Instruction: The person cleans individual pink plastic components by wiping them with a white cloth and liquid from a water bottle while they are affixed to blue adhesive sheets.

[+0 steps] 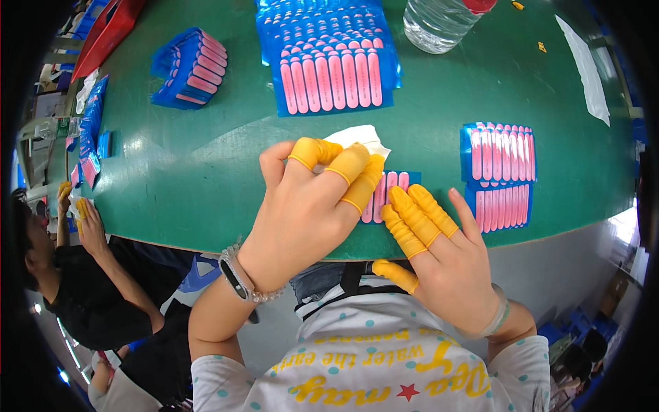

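Note:
My left hand (305, 209), wearing yellow finger cots, is closed on a white wipe (367, 137). Its bent fingers rest over a small blue sheet with pink rounded strips (392, 181) near the table's front edge; much of that sheet is hidden under both hands. Yellow cots also cover several fingers of my right hand (449, 271), while its little finger is bare. The right fingers lie stretched out on the sheet's right part, the thumb apart from them at the table edge.
Beyond my hands lie many overlapping blue sheets of pink strips (329, 75), a curled stack (195, 69) to their left. Two more stacks (501, 154) sit at the right. A clear bottle (436, 24), a white paper strip (583, 69) and a red tray (110, 34) are farther off. A co-worker's hands (89, 223) work at the left.

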Tool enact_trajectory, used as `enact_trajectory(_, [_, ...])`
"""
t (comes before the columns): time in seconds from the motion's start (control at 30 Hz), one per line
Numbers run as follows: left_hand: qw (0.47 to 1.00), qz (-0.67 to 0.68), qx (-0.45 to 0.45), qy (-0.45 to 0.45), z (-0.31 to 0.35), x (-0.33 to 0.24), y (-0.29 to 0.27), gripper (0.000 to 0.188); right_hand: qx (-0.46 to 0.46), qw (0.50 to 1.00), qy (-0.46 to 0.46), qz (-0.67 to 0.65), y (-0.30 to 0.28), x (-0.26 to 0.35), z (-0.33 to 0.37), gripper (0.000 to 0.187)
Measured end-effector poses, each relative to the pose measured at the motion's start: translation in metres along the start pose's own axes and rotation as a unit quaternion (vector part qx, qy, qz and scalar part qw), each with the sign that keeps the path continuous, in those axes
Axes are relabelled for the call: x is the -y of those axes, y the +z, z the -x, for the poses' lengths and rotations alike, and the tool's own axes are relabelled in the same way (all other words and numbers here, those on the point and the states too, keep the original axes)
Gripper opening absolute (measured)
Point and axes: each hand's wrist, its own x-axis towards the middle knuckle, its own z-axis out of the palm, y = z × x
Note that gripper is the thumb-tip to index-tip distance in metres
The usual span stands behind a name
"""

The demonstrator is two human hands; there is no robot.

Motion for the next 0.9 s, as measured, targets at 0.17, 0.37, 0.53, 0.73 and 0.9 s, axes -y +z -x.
enact_trajectory(0.17, [1.0, 0.028, 0.013, 0.001, 0.046, -0.031, -0.009, 0.034, -0.013, 0.999, -0.006, -0.035, 0.0, -0.004, -0.003, 0.057])
enact_trajectory(0.37, [0.999, 0.03, 0.04, 0.001, 0.043, -0.033, -0.015, 0.035, -0.023, 0.998, -0.01, -0.051, -0.006, -0.016, 0.002, 0.054])
enact_trajectory(0.53, [0.999, 0.02, -0.031, 0.027, -0.001, -0.015, 0.004, 0.041, -0.005, 1.0, 0.0, -0.025, -0.003, -0.012, 0.006, 0.057])
enact_trajectory(0.73, [0.997, 0.061, 0.018, 0.038, 0.04, -0.039, -0.006, 0.038, -0.01, 0.999, 0.0, -0.038, -0.004, -0.012, 0.006, 0.056])
enact_trajectory(0.9, [0.998, 0.047, 0.022, 0.032, 0.043, -0.045, -0.008, 0.039, -0.006, 0.998, -0.006, -0.058, -0.011, -0.025, 0.006, 0.056])
